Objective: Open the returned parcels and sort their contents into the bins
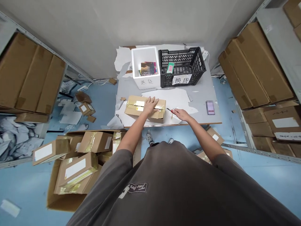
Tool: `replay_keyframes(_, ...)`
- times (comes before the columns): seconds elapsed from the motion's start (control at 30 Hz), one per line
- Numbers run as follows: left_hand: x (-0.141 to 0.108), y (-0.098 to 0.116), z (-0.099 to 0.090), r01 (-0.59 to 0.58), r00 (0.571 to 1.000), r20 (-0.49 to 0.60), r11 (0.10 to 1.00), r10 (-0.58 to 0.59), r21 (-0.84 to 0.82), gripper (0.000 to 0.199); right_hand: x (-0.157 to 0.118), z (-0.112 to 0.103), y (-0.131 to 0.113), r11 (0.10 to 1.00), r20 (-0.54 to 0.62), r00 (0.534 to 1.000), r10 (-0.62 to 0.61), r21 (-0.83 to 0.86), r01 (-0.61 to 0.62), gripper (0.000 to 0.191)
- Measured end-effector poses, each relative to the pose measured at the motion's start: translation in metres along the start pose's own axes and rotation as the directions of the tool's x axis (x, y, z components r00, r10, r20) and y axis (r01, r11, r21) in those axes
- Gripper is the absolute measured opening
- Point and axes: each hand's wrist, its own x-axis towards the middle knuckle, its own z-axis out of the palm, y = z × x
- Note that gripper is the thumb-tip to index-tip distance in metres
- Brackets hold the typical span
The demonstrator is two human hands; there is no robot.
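Two labels read clearly — 退货 on the white bin (145, 67), 换货 on the black crate (181, 66). Left hand (150, 105) lies flat, fingers spread, on the taped box (144, 107) at the counter (202, 94) front; right hand (180, 115) pinches a small cutter (171, 110) — blade too small to make out.

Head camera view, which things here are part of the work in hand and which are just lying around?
In hand:
left hand flat on taped cardboard box
right hand holding small red-handled cutter

Lying about:
white foam box
black crate
phone
floor parcels
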Motion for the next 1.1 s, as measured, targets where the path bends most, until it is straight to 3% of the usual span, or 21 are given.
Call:
replay_keyframes(0.17, -0.001, -0.002, 0.001, -0.034, 0.999, 0.004, 0.999, 0.033, 0.011, 0.081, 0.004, 0.009, -0.013, 0.979, -0.005, 0.998, -0.065, -0.193, 0.063, 0.035)
replay_keyframes(0.33, -0.017, 0.012, 0.012, -0.029, 0.993, -0.117, 1.000, 0.028, -0.004, 0.067, 0.016, 0.009, -0.015, 0.956, -0.014, 0.990, -0.141, -0.263, 0.132, 0.035)
replay_keyframes(0.47, -0.026, 0.021, 0.021, -0.017, 0.981, -0.194, 0.999, 0.010, -0.038, 0.062, 0.021, 0.011, -0.012, 0.956, -0.031, 0.986, -0.162, -0.252, 0.149, 0.035)
replay_keyframes(0.67, -0.031, 0.023, 0.029, -0.038, 0.981, -0.190, 0.997, 0.025, -0.065, 0.063, 0.018, 0.014, -0.001, 0.933, -0.017, 0.983, -0.185, -0.317, 0.170, 0.033)
replay_keyframes(0.9, -0.039, 0.022, 0.033, -0.055, 0.973, -0.229, 0.997, 0.043, -0.051, 0.062, 0.036, -0.012, 0.014, 0.929, -0.051, 0.990, -0.134, -0.354, 0.107, 0.030)
replay_keyframes(1.0, -0.040, 0.021, 0.034, -0.055, 0.970, -0.240, 0.997, 0.042, -0.051, 0.058, 0.038, -0.020, 0.024, 0.947, -0.055, 0.993, -0.107, -0.309, 0.085, 0.024)
replay_keyframes(1.1, -0.041, 0.022, 0.034, -0.049, 0.968, -0.250, 0.996, 0.030, -0.069, 0.058, 0.033, -0.006, 0.025, 0.998, -0.166, 0.986, 0.029, -0.057, -0.039, 0.026)
